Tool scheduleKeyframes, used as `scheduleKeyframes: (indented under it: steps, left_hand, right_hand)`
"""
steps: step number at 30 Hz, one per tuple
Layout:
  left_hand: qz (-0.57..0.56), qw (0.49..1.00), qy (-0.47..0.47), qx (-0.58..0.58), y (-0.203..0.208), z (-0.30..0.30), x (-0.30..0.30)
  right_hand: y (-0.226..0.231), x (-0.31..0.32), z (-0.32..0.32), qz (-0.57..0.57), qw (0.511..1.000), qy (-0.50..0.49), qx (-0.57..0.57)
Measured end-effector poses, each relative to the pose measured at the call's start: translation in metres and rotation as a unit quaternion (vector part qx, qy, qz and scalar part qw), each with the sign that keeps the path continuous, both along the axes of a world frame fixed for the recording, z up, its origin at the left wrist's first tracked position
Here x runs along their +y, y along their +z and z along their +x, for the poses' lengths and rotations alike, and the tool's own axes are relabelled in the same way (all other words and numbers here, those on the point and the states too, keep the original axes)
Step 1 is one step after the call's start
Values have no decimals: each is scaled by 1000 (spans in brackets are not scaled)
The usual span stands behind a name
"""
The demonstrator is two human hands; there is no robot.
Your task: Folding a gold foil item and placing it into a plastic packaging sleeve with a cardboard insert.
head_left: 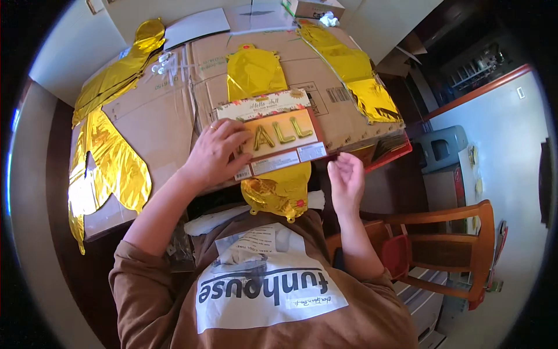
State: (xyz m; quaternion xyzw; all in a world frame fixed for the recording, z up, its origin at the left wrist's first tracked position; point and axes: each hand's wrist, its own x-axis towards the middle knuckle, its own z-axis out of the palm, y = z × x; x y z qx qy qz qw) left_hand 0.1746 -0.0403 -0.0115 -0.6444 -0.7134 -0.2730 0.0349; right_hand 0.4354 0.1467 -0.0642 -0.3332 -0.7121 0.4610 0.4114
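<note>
Cardboard (pixel 168 104), orange-white package (pixel 279 145), pictured gold letters (pixel 283 134)

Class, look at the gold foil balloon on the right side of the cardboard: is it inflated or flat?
Flat. The gold foil balloon lies thin and creased on the cardboard, with no rounded, air-filled shape.

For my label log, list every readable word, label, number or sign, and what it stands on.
Wording not copied:
Flat package under the left hand: heading, large gold letters, partly covered; lower labels too small.
Brown sweatshirt: bold dark lettering, upside down; finer print too small.
Cardboard: green print, barcode, too small to read.
Back box: marks too blurred.
</note>
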Motion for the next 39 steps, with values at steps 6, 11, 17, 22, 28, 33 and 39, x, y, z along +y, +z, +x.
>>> scheduleKeyframes:
  steps: [6,11,17,22,28,33,39]
  left_hand:
    - [8,1000,-30,-1,1,-22,16]
    - [20,999,-36,-3,-3,-9,14]
    - [10,999,-50,1,0,14,18]
    - [11,999,-46,7,-1,16,18]
    - [3,999,-28,-21,-4,18,14]
    - [81,992,23,-95,2,-4,18]
    - [172,972,121,-107,41,-28,3]
  right_hand:
    - [2,-14,-38,-579,764,240,154]
    - [8,-6,-23,-541,802,252,38]
    - [7,6,2,-484,839,247,39]
    - [10,0,-8,-535,813,200,114]
    - [4,4,-12,-365,910,188,63]
    - [152,80,-57,55,908,146,-388]
    - [275,44,-127,655,614,156,-412]
